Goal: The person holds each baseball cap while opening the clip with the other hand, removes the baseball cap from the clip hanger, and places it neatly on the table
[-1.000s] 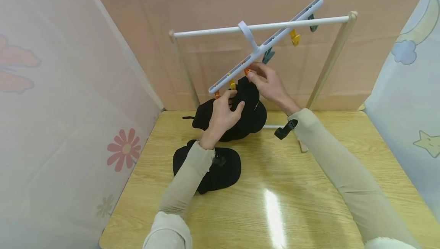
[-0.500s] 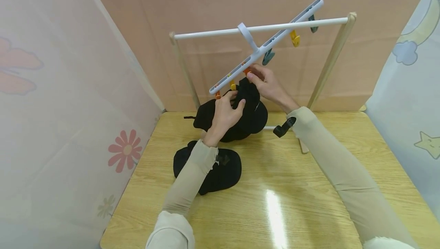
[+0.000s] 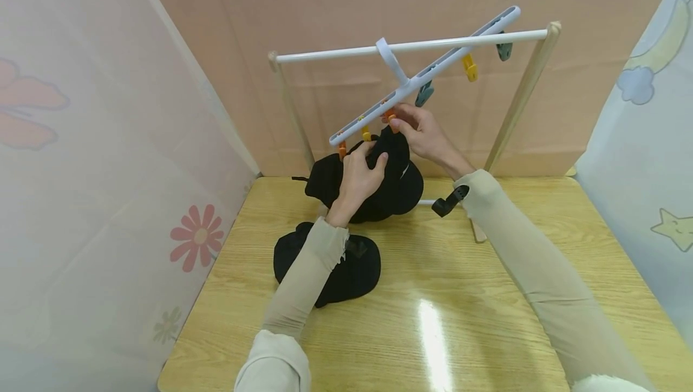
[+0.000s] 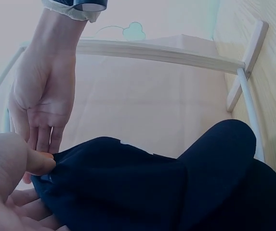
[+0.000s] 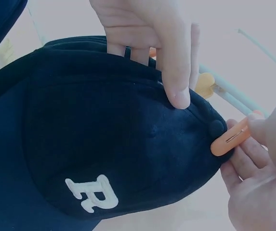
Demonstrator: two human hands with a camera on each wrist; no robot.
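Observation:
A black baseball cap (image 5: 113, 130) with a white letter R hangs below a white clip hanger (image 3: 444, 63). My left hand (image 3: 358, 178) pinches its crown between thumb and fingers. My right hand (image 3: 428, 136) squeezes an orange clip (image 5: 236, 136) between thumb and fingers; in the right wrist view the clip's tip lies over the cap's crown, right beside the top button. Another black cap (image 3: 323, 175), with a strap sticking out, shows left of my left hand under the hanger's lower end. My left forearm partly covers a further black cap (image 3: 357, 275) lying on the table.
The hanger hooks over the white rail (image 3: 330, 53) of a wooden-legged stand and slopes down to the left. A yellow clip (image 3: 470, 68) and grey-green clips (image 3: 505, 49) dangle from its right half. The wooden table (image 3: 487, 320) has patterned curtains on both sides.
The hanger's right end has shifted slightly right and down. My right hand and the orange clip have come a little lower onto the cap, and my left hand has edged right.

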